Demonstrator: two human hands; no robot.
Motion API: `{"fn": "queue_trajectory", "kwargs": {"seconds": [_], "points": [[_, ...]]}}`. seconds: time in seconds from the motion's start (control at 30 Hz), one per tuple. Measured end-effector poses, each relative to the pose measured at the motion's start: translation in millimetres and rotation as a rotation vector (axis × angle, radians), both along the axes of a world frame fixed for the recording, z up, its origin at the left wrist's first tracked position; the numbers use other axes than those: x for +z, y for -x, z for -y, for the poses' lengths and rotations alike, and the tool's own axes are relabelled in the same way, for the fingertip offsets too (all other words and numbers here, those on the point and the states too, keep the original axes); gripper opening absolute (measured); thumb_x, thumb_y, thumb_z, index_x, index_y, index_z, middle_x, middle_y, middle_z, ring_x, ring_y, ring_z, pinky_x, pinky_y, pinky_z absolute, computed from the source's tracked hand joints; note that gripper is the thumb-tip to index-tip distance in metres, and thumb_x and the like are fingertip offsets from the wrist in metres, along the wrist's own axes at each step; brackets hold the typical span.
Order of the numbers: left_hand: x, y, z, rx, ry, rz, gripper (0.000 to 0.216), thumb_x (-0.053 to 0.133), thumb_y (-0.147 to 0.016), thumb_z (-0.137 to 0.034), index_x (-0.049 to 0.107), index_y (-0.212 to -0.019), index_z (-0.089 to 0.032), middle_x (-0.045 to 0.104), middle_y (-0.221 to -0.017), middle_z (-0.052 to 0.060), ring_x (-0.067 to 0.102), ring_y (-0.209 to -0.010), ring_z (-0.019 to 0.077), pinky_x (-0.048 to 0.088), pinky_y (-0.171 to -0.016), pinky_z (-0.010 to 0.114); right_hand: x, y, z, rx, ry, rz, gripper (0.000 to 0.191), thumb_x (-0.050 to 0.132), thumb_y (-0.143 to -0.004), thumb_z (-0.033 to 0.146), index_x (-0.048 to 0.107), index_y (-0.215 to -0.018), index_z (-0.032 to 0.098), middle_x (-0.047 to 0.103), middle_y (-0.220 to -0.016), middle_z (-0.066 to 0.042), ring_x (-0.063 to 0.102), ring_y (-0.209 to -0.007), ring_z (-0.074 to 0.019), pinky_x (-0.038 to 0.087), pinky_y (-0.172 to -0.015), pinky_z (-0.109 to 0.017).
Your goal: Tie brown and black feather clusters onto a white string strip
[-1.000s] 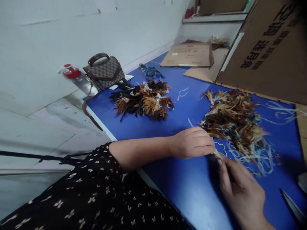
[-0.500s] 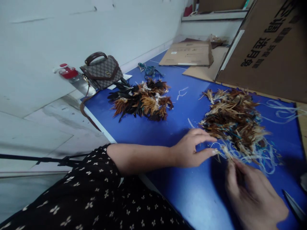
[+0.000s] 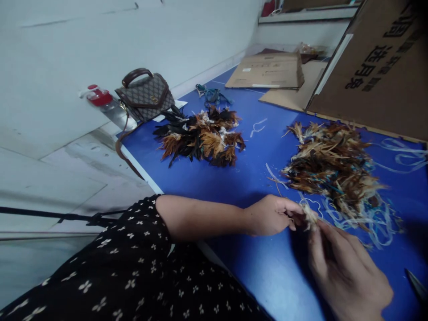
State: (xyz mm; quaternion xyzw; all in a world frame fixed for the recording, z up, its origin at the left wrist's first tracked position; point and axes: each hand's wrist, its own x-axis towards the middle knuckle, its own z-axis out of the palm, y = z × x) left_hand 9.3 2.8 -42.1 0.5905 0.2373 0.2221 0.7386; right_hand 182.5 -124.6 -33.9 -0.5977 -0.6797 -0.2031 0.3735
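My left hand (image 3: 272, 215) and my right hand (image 3: 344, 267) meet over the blue table (image 3: 261, 267), pinching a small pale feather tuft (image 3: 310, 216) between their fingertips. Just beyond them lies a large pile of brown and tan feathers (image 3: 331, 167) tangled with pale string (image 3: 368, 218). A second pile of black and orange feathers (image 3: 202, 138) lies farther left on the table.
A patterned handbag (image 3: 145, 96) and a red-capped bottle (image 3: 105, 103) sit at the table's far left corner. Flat cardboard (image 3: 267, 71) and a big cardboard box (image 3: 377, 76) stand at the back right. A dark blade tip (image 3: 416, 285) shows at the right edge.
My left hand's fingers opened briefly, then closed again into a pinch on the tuft. Both hands shifted slightly, staying at the near edge of the brown feather pile.
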Motion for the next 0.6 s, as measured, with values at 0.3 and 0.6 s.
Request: {"fn": "queue_trajectory", "kwargs": {"seconds": [0.3, 0.6], "points": [[3.3, 6, -9, 0.321, -0.79, 0.05, 0.018, 0.072, -0.104, -0.028, 0.085, -0.106, -0.016, 0.086, -0.12, 0.016, 0.08, -0.121, 0.0252, 0.057, -0.122, 0.051, 1.8, 1, 0, -0.001, 0.024, -0.104, 0.033, 0.082, -0.098, 0.018, 0.08, -0.13, 0.024, 0.086, -0.112, -0.004, 0.082, -0.089, -0.021, 0.063, -0.083, -0.034], [-3.7, 2, -2, 0.355, -0.327, 0.173, 0.042, 0.077, -0.096, -0.017, 0.074, -0.137, -0.012, 0.069, -0.147, 0.022, 0.081, -0.12, 0.0248, 0.07, -0.1, 0.039, 0.2, 0, 3, -0.026, 0.052, -0.152, 0.031, 0.081, -0.1, 0.02, 0.08, -0.13, 0.025, 0.086, -0.111, -0.005, 0.081, -0.09, -0.0211, 0.062, -0.083, -0.035]]}}
